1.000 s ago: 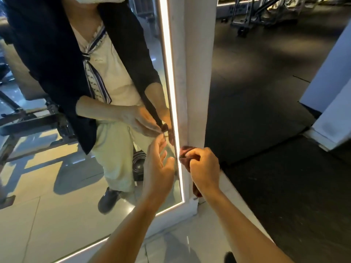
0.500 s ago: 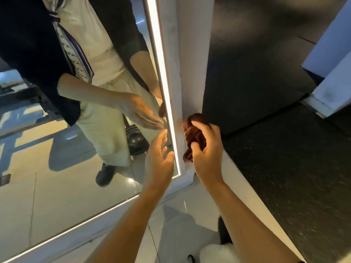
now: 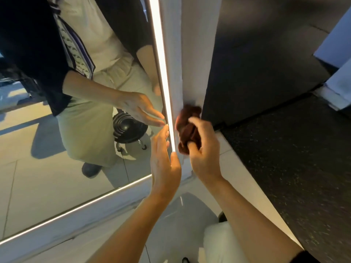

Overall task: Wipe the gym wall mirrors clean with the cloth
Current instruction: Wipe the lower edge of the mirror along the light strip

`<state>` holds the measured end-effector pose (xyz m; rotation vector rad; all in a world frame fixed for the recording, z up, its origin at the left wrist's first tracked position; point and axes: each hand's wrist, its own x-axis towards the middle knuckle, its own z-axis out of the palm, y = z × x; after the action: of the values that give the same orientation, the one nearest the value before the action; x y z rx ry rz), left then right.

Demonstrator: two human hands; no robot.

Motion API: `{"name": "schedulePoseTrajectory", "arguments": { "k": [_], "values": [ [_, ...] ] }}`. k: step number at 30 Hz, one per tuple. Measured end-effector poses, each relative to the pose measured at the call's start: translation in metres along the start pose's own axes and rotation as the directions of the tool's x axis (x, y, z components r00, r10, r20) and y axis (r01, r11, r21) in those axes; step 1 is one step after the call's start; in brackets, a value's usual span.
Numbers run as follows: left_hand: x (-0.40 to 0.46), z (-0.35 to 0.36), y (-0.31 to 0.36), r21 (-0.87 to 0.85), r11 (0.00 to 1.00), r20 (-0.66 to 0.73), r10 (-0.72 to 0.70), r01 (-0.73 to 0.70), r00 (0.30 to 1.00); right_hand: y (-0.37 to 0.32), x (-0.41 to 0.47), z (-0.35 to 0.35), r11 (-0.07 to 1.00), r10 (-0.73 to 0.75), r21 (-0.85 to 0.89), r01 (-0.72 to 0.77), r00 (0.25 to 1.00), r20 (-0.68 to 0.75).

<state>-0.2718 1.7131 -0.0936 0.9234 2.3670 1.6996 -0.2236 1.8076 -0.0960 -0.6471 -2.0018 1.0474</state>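
Your right hand [image 3: 204,149] pinched the bunched cloth [image 3: 187,128] against the white frame [image 3: 177,76] just beside the mirror [image 3: 57,168]; your left hand [image 3: 163,160] was spread flat on the glass edge. Edge-wiping step; next, likely move the cloth onto the glass.

We've got one view only: head cam, wide-angle, looking fwd and steeply down, close up on the lit-edged wall mirror [image 3: 76,168] at left, white frame post [image 3: 191,54] at centre, dark speckled rubber floor [image 3: 284,149] at right.
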Motion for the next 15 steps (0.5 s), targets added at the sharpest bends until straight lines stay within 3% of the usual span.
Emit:
{"name": "schedulePoseTrajectory", "arguments": {
  "k": [2,3,5,7,9,10,12,15],
  "values": [
    [-0.004,0.009,-0.017,0.010,1.000,-0.006,0.004,-0.004,1.000,0.029,-0.019,0.011,0.973,0.227,-0.079,-0.219,0.967,0.117],
    [-0.006,0.011,-0.024,0.010,1.000,-0.010,0.001,-0.001,1.000,0.038,-0.027,0.014,0.956,0.286,-0.090,-0.279,0.955,0.075],
    [-0.010,0.014,-0.039,-0.024,1.000,-0.022,-0.011,0.010,1.000,0.037,-0.031,0.017,0.985,0.152,-0.068,-0.159,0.983,-0.104],
    [-0.012,0.016,-0.051,-0.076,0.995,-0.012,-0.062,0.061,0.998,0.029,-0.028,0.024,0.992,-0.123,-0.068,0.109,0.964,-0.237],
    [-0.016,0.018,-0.062,-0.133,0.982,-0.017,-0.137,0.134,0.990,0.039,-0.026,0.037,0.917,-0.387,-0.169,0.361,0.909,-0.156],
    [-0.017,0.020,-0.067,-0.144,0.978,-0.036,-0.155,0.148,0.987,0.051,-0.027,0.044,0.875,-0.444,-0.240,0.419,0.894,-0.056],
    [-0.019,0.023,-0.080,-0.121,0.984,-0.074,-0.139,0.129,0.988,0.080,-0.037,0.055,0.851,-0.377,-0.353,0.389,0.920,0.106],
    [-0.024,0.029,-0.103,-0.090,0.990,-0.085,-0.115,0.107,0.990,0.101,-0.056,0.063,0.916,-0.201,-0.359,0.181,0.979,-0.020]
  ]
}}
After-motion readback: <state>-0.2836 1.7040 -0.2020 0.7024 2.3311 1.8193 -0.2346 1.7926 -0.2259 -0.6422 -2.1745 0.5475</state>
